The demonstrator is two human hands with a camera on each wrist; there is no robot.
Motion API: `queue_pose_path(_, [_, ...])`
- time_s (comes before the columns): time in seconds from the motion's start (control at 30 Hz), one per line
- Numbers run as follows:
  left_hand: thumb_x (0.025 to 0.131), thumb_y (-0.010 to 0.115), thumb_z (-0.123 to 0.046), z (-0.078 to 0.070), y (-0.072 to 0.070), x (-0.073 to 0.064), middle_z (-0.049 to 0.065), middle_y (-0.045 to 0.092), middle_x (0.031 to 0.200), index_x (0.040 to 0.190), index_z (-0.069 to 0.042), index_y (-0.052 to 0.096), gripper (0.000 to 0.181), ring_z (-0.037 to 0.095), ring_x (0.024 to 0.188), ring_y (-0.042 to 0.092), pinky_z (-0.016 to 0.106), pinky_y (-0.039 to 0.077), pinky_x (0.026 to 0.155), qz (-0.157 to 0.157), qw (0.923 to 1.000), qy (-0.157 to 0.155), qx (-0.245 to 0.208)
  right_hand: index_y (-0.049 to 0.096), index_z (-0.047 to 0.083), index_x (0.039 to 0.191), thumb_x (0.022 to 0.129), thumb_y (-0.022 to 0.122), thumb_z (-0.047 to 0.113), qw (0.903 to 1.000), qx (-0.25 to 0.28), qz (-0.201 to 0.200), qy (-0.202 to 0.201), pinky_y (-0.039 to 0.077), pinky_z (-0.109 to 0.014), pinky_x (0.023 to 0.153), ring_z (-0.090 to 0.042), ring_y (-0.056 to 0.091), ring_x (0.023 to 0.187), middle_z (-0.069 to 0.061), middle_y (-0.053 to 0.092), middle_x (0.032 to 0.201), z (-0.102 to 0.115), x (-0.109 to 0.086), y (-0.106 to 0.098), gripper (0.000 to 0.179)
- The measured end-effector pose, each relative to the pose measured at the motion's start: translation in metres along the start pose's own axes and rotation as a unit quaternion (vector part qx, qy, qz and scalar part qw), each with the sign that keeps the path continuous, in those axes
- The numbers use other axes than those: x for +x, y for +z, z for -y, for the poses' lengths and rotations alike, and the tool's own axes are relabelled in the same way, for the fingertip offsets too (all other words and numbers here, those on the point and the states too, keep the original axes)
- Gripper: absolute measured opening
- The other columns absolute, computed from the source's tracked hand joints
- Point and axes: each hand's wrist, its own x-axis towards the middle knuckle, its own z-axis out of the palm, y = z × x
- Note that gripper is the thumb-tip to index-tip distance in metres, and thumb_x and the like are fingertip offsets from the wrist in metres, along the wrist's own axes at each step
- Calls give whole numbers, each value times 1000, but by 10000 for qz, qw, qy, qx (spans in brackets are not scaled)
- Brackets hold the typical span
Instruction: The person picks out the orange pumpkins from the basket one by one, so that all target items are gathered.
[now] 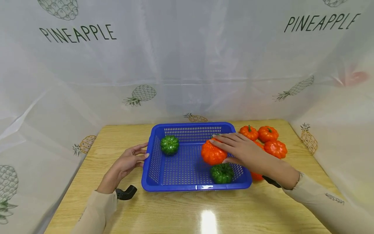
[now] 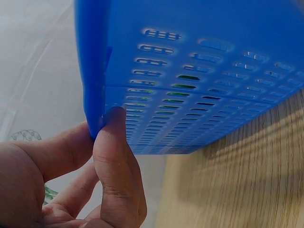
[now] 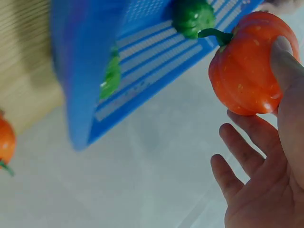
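A blue perforated plastic basket [image 1: 187, 187] sits on the wooden table. My left hand [image 1: 128, 161] pinches its left rim; in the left wrist view the thumb and a finger [image 2: 114, 161] meet at that edge. My right hand [image 1: 243, 150] holds a glossy orange pumpkin [image 1: 212, 152] above the basket's right half, between thumb and fingers, its green stem [image 3: 216, 35] showing in the right wrist view. Inside the basket are a green pumpkin [image 1: 169, 145] at the back left and a darker green pumpkin [image 1: 222, 173] at the front right. A bit of green behind the right hand is mostly hidden.
Several orange pumpkins [image 1: 275, 149] lie on the table [image 1: 163, 211] to the right of the basket, some partly covered by the right arm. A white curtain [image 1: 181, 65] printed with pineapples hangs behind and at both sides.
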Motion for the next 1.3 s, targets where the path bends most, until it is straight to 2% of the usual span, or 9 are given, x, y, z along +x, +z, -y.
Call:
queue_pose_path(0.1, [109,56,-4,1,0,0,21,55,135,167,0,26,65,13,90,68,28,62,78,32,10000,11,-9,52,9,156,109,28,57,9995,-150,-276,10,49,-58,107,-36,58,134,-12,57,154,-5,-15,-4,71])
queue_pose_path(0.27, [109,55,-5,1,-1,0,24,53,138,167,0,25,65,13,91,68,28,62,79,61,10000,21,32,52,12,157,111,28,58,9980,-230,-567,188,45,-53,108,-35,56,135,-10,57,154,-10,-38,-9,70])
queue_pose_path(0.4, [109,56,-6,1,-2,1,24,53,139,167,0,25,65,12,90,67,28,61,79,51,10000,12,73,50,14,159,110,31,59,9968,-80,-676,430,29,-35,125,-34,52,136,-11,58,153,-14,-57,-12,69])
queue_pose_path(0.5, [109,56,-5,0,-2,1,23,53,139,167,0,25,66,12,91,67,29,61,79,77,10000,25,35,49,14,160,109,33,59,9951,17,-754,633,10,-22,128,-35,51,137,-13,58,151,-16,-70,-15,70])
queue_pose_path(0.63, [109,55,-3,0,-3,2,24,54,139,167,0,24,66,11,91,68,29,61,78,130,9999,82,-43,50,14,159,108,34,60,9923,71,-834,918,9,-18,126,-34,50,137,-13,57,153,-21,-89,-18,71])
queue_pose_path(0.83, [109,55,-3,1,-3,2,25,53,140,167,0,24,66,11,90,68,29,62,78,158,9998,100,-60,55,10,155,109,34,62,9874,-86,-1041,1191,12,-15,124,-39,56,125,-16,62,147,-29,-117,-20,73])
queue_pose_path(0.97, [109,56,-4,0,-3,2,26,52,141,167,0,24,66,12,91,68,30,61,79,119,9999,53,0,56,11,154,107,35,64,9843,-116,-1046,1416,10,-13,123,-42,57,122,-14,61,148,-34,-135,-19,74])
queue_pose_path(1.3, [109,56,-5,2,-3,1,23,54,138,167,-1,25,66,12,89,67,28,61,77,113,9999,50,32,58,8,152,104,38,67,9806,-85,-1075,1634,13,-11,122,-36,55,118,-8,61,150,-47,-176,-11,79])
